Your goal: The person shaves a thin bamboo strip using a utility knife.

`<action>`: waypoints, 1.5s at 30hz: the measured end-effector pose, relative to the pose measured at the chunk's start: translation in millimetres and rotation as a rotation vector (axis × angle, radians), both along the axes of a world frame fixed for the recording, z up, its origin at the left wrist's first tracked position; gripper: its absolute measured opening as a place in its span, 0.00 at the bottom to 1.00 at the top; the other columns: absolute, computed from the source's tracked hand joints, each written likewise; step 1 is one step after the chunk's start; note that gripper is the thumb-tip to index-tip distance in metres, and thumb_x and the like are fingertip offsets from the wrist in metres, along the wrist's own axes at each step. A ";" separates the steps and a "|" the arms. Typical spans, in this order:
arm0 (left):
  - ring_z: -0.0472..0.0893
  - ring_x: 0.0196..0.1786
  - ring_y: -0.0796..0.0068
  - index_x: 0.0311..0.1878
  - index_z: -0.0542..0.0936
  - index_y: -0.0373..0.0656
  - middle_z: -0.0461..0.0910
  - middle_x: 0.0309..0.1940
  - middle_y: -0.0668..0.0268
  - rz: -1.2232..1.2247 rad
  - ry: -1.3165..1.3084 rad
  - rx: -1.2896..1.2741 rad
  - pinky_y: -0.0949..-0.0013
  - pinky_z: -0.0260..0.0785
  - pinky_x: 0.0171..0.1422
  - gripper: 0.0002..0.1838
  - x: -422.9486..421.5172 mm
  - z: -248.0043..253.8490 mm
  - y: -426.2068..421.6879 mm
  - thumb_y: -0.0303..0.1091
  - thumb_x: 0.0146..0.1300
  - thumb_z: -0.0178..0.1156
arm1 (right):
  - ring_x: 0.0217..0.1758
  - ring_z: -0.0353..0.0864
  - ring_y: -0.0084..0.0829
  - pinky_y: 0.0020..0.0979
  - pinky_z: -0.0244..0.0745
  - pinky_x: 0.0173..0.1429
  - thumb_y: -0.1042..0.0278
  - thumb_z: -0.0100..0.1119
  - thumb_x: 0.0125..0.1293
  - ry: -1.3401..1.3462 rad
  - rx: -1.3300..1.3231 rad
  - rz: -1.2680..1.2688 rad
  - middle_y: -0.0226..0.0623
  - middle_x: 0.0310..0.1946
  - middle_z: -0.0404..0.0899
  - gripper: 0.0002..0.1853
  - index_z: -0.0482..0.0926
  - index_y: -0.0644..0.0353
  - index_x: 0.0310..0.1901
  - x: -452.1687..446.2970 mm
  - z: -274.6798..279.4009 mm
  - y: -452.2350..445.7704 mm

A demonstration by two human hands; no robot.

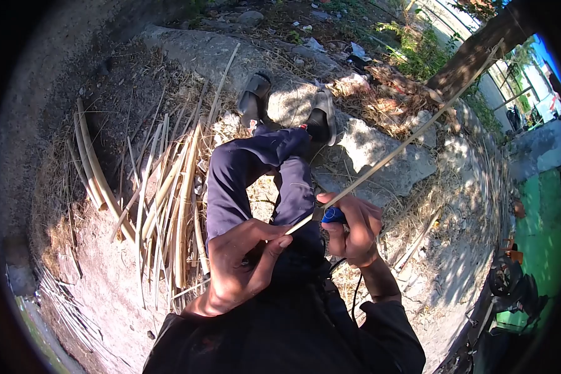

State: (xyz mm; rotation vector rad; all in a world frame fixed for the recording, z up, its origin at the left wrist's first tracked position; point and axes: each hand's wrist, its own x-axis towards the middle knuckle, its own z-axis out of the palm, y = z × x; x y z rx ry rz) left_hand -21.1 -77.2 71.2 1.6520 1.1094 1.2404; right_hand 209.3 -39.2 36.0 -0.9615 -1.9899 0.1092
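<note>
A long, thin bamboo strip [405, 144] slants from my lap up to the upper right. Its near, paler end is pinched between the thumb and fingers of my left hand [240, 255]. My right hand [357, 229] is closed around a small knife with a blue handle [334, 215]. The short dark blade lies against the strip just ahead of my left fingertips. My right index finger rests along the strip's side. Part of the handle is hidden inside my right fingers.
Several split bamboo strips [182, 209] lie heaped on the ground to my left, beside thicker curved pieces [96, 162]. My legs stretch forward over stony ground. A tree trunk [480, 53] leans at upper right, and a green surface [539, 243] is at far right.
</note>
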 end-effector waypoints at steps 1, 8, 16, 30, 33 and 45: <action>0.86 0.31 0.75 0.42 0.88 0.32 0.88 0.32 0.57 0.008 -0.004 0.006 0.73 0.72 0.34 0.03 -0.7 -1.3 -0.1 0.18 0.67 0.72 | 0.34 0.93 0.41 0.35 0.86 0.40 0.55 0.59 0.80 0.005 0.000 -0.010 0.44 0.38 0.91 0.21 0.84 0.71 0.45 0.1 -0.3 1.0; 0.84 0.28 0.75 0.44 0.88 0.32 0.87 0.30 0.58 0.052 0.063 0.061 0.73 0.71 0.33 0.04 -6.3 -4.3 1.6 0.17 0.67 0.71 | 0.32 0.91 0.38 0.32 0.82 0.37 0.58 0.66 0.76 0.050 -0.012 -0.037 0.39 0.36 0.89 0.16 0.84 0.67 0.47 3.7 -1.0 11.7; 0.85 0.28 0.75 0.42 0.89 0.32 0.86 0.29 0.60 0.115 0.091 0.059 0.72 0.71 0.33 0.03 -10.5 -11.4 1.1 0.19 0.67 0.72 | 0.32 0.91 0.41 0.34 0.82 0.37 0.64 0.65 0.76 0.096 0.014 -0.085 0.43 0.33 0.88 0.14 0.84 0.69 0.47 8.5 -9.1 28.0; 0.81 0.25 0.74 0.44 0.86 0.31 0.85 0.31 0.58 0.112 0.105 0.089 0.71 0.70 0.29 0.06 -22.0 -24.1 -5.4 0.15 0.66 0.72 | 0.25 0.85 0.39 0.35 0.74 0.31 0.65 0.60 0.80 0.129 -0.053 -0.240 0.41 0.31 0.87 0.10 0.81 0.64 0.49 36.4 -19.0 63.6; 0.76 0.23 0.82 0.40 0.85 0.30 0.82 0.27 0.63 0.171 0.042 0.179 0.73 0.64 0.28 0.04 -16.6 -28.0 -3.4 0.15 0.65 0.71 | 0.22 0.81 0.39 0.36 0.71 0.28 0.64 0.61 0.80 0.127 -0.049 -0.243 0.41 0.30 0.87 0.10 0.81 0.64 0.49 37.3 -27.4 71.5; 0.75 0.20 0.83 0.44 0.85 0.34 0.81 0.28 0.64 0.166 0.192 0.020 0.73 0.62 0.24 0.06 -23.5 -29.8 -0.6 0.16 0.66 0.71 | 0.25 0.65 0.17 0.27 0.64 0.32 0.64 0.70 0.74 0.381 -0.364 -0.065 0.22 0.22 0.69 0.13 0.84 0.64 0.51 40.5 -23.6 60.6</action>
